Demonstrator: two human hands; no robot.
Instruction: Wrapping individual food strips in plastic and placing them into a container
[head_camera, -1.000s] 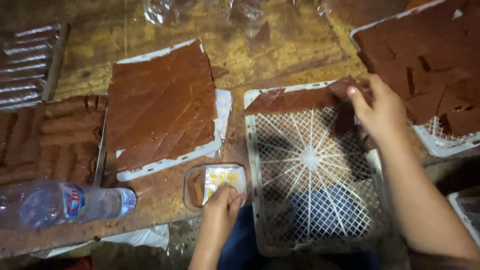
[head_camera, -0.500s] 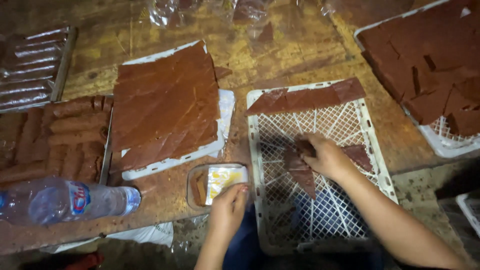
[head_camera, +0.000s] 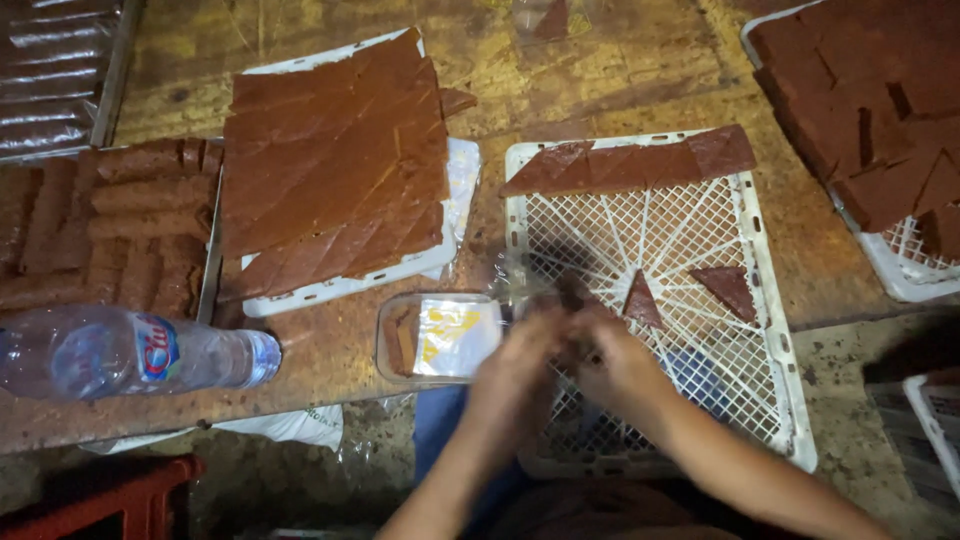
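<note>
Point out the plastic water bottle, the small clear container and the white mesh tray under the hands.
plastic water bottle (head_camera: 120, 350): head view, on its clear body.
small clear container (head_camera: 440, 337): head view, on its middle.
white mesh tray (head_camera: 770, 330): head view, on its right rim.

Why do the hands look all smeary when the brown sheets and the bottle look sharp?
In the head view, both the left hand and the right hand are smeared by motion blur over the white mesh tray; the brown sheets and plastic bottle lie sharp, the light is dim and warm, and the lower corners sink into shadow.
</note>
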